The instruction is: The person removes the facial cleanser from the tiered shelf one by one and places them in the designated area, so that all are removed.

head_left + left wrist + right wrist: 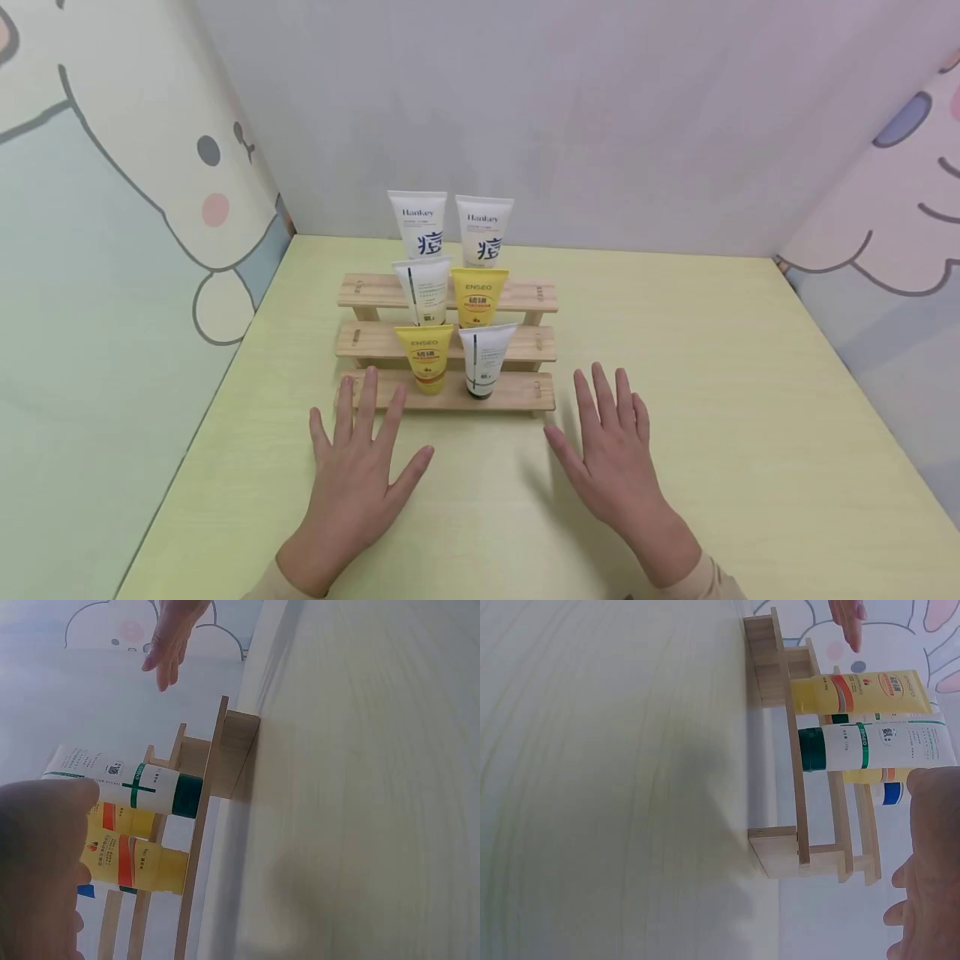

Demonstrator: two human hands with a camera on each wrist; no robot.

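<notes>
Left hand (360, 475) and right hand (611, 454) flat, fingers spread, lower centre; careless reaching could topple cap-down tubes (425, 357) on stepped rack (517, 392).

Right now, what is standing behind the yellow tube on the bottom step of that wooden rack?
Behind the yellow tube stands a white tube on the middle step of the wooden rack, and behind that a white Hankey tube on the top step. Their lower ends are covered.

Table (750, 433): pale yellow-green wood-grain top, evenly lit.
Back wall (600, 108): plain pale grey-white panel.
Left wall (112, 250): pastel panel printed with a cartoon animal face.
Right wall (900, 217): pastel panel printed with cartoon shapes.
</notes>
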